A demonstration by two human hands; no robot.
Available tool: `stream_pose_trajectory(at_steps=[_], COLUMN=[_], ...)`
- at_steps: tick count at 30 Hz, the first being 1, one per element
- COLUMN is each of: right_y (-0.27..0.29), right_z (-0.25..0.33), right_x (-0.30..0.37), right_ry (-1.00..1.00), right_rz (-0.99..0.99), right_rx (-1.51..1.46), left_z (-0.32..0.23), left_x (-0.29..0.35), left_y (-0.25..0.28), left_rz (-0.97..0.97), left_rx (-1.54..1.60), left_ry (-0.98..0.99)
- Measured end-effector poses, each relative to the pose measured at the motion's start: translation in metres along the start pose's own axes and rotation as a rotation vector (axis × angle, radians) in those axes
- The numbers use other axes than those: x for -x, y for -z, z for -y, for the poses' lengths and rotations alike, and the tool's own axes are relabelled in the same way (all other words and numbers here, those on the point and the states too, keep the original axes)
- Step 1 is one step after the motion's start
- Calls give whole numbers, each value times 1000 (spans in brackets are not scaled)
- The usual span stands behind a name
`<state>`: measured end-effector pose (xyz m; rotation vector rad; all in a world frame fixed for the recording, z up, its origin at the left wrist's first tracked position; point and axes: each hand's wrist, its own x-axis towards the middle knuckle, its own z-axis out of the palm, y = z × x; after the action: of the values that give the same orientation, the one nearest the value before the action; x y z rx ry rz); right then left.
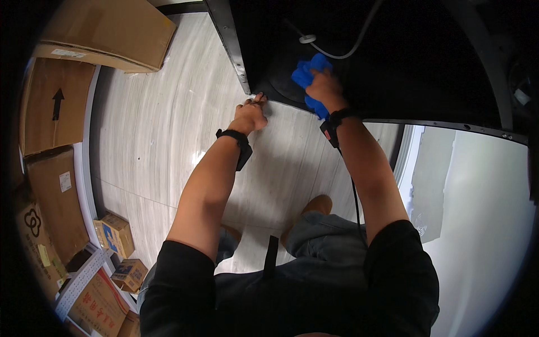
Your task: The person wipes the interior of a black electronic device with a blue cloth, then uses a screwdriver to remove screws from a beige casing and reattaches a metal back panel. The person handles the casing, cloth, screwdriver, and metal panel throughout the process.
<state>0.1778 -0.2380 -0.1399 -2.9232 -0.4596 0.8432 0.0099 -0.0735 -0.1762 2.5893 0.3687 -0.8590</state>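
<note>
My right hand (327,91) is closed around a crumpled blue cloth (303,74) and presses it against the dark inside of a large black metal cabinet (438,120). Part of the cloth hangs over the cabinet's near rim. At the left corner of that rim, my left hand (251,115) has its fingers curled over the edge. A thin pale hose (362,35) with a white round piece (307,39) runs through the cabinet, just beyond the cloth. Much of the interior is too dark to make out.
Large cardboard boxes (106,33) are stacked along the left. Two small cartons (115,236) sit lower, near a perforated white metal shelf post (84,279). Pale wood-grain flooring (151,123) lies beneath me. A white wall (488,208) stands at the right.
</note>
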Motion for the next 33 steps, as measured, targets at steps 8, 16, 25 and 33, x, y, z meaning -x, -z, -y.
stream_pose_trajectory(at_steps=[8,16,25,33], right_y=[-52,-49,-34,-44], right_z=[-5,17,7,-6], right_x=[12,45,57,57], right_ry=[18,139,13,-141], right_rz=[-189,-11,-169,11], right_rx=[27,65,-583,-8], left_z=[-1,-5,9,10], left_x=[6,3,-7,-9], left_y=[4,5,-3,-6], left_rz=[9,11,33,30], left_rx=[10,-5,55,48], left_ry=[9,19,-25,-31])
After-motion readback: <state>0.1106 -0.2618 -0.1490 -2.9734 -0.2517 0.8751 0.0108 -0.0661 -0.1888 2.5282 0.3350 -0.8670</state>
